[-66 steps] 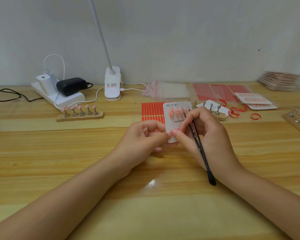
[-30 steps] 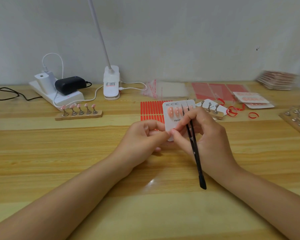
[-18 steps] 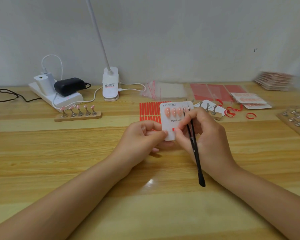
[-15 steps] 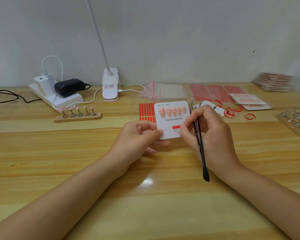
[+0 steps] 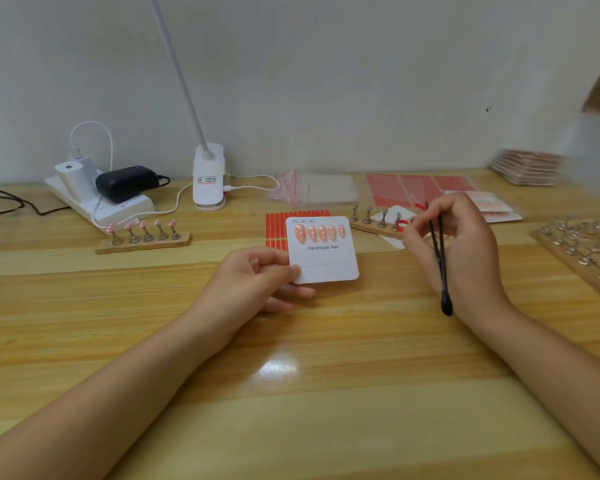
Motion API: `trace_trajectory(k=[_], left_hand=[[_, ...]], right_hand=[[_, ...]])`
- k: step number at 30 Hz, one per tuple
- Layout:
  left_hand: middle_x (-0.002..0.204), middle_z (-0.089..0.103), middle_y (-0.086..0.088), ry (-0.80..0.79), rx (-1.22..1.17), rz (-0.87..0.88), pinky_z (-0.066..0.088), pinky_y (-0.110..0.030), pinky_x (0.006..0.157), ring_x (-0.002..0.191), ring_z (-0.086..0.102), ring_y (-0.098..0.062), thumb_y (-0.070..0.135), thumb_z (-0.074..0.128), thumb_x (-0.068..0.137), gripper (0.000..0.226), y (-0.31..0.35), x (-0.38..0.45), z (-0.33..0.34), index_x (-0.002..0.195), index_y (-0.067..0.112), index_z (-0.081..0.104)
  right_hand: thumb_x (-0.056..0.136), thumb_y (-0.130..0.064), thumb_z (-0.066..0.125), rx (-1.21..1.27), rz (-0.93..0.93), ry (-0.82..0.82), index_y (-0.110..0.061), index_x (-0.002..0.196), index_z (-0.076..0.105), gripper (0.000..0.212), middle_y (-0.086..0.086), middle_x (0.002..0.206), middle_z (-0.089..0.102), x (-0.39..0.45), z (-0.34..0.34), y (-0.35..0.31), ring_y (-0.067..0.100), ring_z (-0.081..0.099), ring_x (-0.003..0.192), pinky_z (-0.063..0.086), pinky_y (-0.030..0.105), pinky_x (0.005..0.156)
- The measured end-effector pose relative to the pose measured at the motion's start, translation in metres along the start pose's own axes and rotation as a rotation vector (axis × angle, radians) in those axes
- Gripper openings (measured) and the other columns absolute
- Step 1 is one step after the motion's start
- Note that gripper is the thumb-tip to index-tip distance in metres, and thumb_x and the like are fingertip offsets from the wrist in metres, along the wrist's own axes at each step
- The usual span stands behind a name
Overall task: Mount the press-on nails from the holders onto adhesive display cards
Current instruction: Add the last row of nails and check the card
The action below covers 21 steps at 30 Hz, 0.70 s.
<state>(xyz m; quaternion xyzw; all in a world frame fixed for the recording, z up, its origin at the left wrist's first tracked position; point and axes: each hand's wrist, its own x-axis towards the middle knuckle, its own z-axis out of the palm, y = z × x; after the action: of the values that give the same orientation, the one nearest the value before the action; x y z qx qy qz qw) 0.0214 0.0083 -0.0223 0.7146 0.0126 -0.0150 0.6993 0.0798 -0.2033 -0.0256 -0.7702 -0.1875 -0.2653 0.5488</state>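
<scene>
Since earlier, right hand [image 5: 465, 251], gripping tweezers [image 5: 439, 258], withdrew rightward from display card [image 5: 323, 251], pinched at its left corner by left hand [image 5: 253, 278]; loaded holder [image 5: 142, 237] lies left of that grip.

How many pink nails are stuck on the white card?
5. They sit in one row across the top of the white card, above the words "Handmade Nail": at and. The left hand pinches the card's left edge.

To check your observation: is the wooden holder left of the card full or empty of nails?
Full. The wooden holder has five stands, each topped with a pink nail.
</scene>
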Motion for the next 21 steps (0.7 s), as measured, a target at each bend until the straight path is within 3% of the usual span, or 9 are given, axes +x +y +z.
trace_trajectory(k=[3, 8, 11, 13, 15, 18, 21], left_hand=[[0.075, 0.073, 0.003, -0.001, 0.007, -0.006, 0.051, -0.016, 0.047, 0.070, 0.071, -0.014, 0.001, 0.057, 0.088, 0.012, 0.000, 0.000, -0.001, 0.084, 0.011, 0.063], [0.085, 0.074, 0.002, -0.019, 0.039, -0.004, 0.051, -0.016, 0.048, 0.069, 0.071, -0.014, 0.003, 0.056, 0.088, 0.017, -0.001, 0.000, -0.001, 0.098, 0.014, 0.064], [0.082, 0.074, 0.004, -0.016, 0.054, 0.012, 0.050, -0.016, 0.048, 0.067, 0.071, -0.014, 0.003, 0.057, 0.088, 0.019, -0.002, -0.001, 0.000, 0.096, 0.019, 0.063], [0.080, 0.074, 0.006, -0.010, 0.071, 0.023, 0.050, -0.016, 0.047, 0.067, 0.071, -0.014, 0.003, 0.058, 0.088, 0.020, -0.002, -0.001, 0.002, 0.098, 0.020, 0.061], [0.077, 0.074, 0.007, -0.008, 0.083, 0.033, 0.050, -0.016, 0.048, 0.066, 0.071, -0.014, 0.003, 0.058, 0.088, 0.021, -0.002, -0.001, 0.003, 0.096, 0.022, 0.060], [0.077, 0.074, 0.008, -0.015, 0.117, 0.048, 0.051, -0.016, 0.049, 0.065, 0.071, -0.012, 0.003, 0.056, 0.089, 0.025, -0.001, -0.003, 0.005, 0.093, 0.026, 0.059], [0.077, 0.074, 0.007, -0.020, 0.139, 0.046, 0.052, -0.016, 0.051, 0.066, 0.070, -0.011, 0.003, 0.055, 0.089, 0.027, -0.001, -0.004, 0.006, 0.095, 0.030, 0.058]], right_hand=[[0.079, 0.006, 0.063, -0.004, 0.006, 0.016, -0.031, 0.075, 0.042, 0.042, -0.007, 0.073, 0.055, 0.009, -0.006, 0.005, 0.008, 0.055, 0.073, 0.047, 0.018, 0.071], [0.083, 0.004, 0.062, -0.049, 0.022, 0.087, -0.032, 0.076, 0.041, 0.042, -0.008, 0.076, 0.054, 0.029, -0.030, 0.019, -0.002, 0.054, 0.071, 0.044, 0.012, 0.064], [0.083, 0.003, 0.063, -0.171, 0.049, 0.124, -0.031, 0.077, 0.041, 0.041, -0.008, 0.076, 0.053, 0.035, -0.045, 0.036, 0.003, 0.053, 0.075, 0.045, 0.024, 0.071], [0.083, 0.002, 0.064, -0.245, 0.079, 0.100, -0.021, 0.082, 0.044, 0.030, -0.007, 0.075, 0.053, 0.034, -0.050, 0.047, 0.013, 0.054, 0.078, 0.044, 0.029, 0.073], [0.082, 0.002, 0.064, -0.308, 0.098, 0.047, -0.015, 0.086, 0.045, 0.026, -0.008, 0.073, 0.053, 0.032, -0.053, 0.055, 0.019, 0.054, 0.079, 0.042, 0.025, 0.071], [0.082, 0.001, 0.064, -0.376, 0.133, -0.033, -0.015, 0.087, 0.047, 0.024, 0.000, 0.078, 0.058, 0.031, -0.053, 0.060, 0.022, 0.056, 0.081, 0.042, 0.032, 0.074], [0.082, 0.000, 0.063, -0.415, 0.145, -0.036, -0.019, 0.085, 0.047, 0.025, -0.002, 0.080, 0.061, 0.031, -0.053, 0.062, 0.020, 0.058, 0.083, 0.040, 0.029, 0.073]])
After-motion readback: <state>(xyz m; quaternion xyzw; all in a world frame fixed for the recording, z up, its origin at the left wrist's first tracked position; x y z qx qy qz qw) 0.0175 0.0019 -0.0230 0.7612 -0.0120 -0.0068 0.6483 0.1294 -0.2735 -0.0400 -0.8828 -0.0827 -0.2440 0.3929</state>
